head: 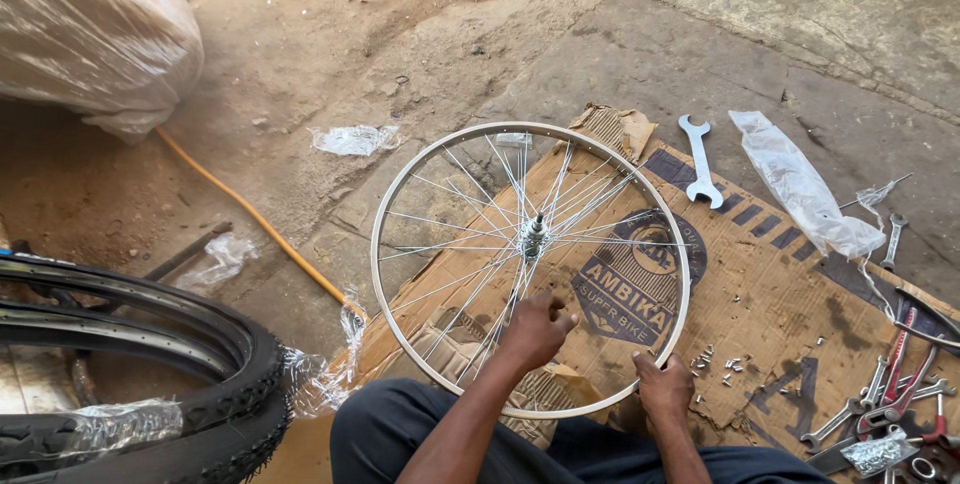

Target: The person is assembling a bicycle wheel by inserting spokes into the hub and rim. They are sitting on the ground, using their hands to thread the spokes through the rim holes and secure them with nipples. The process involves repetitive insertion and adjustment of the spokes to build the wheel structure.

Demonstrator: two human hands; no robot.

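Steadying one wheel rim (pixel 385 274), right hand (pixel 664 391) grips; left hand (pixel 535 329) fingers spokes (pixel 470 289).

There is one view, from a camera worn on the person's head. It looks steeply down and forward over the person's lap at the ground just in front. It sits close: the forearms enter from the bottom edge, and the left hand (pixel 537 329) and right hand (pixel 665 389) fill the lower middle. The wheel (pixel 530 269) lies at the centre on the cardboard (pixel 770 284), which runs off to the lower right corner of the frame. The far side of the view takes in bare ground, with a wrench (pixel 700 159) past the cardboard's far edge. A tyre (pixel 215 374) cuts into the lower left.
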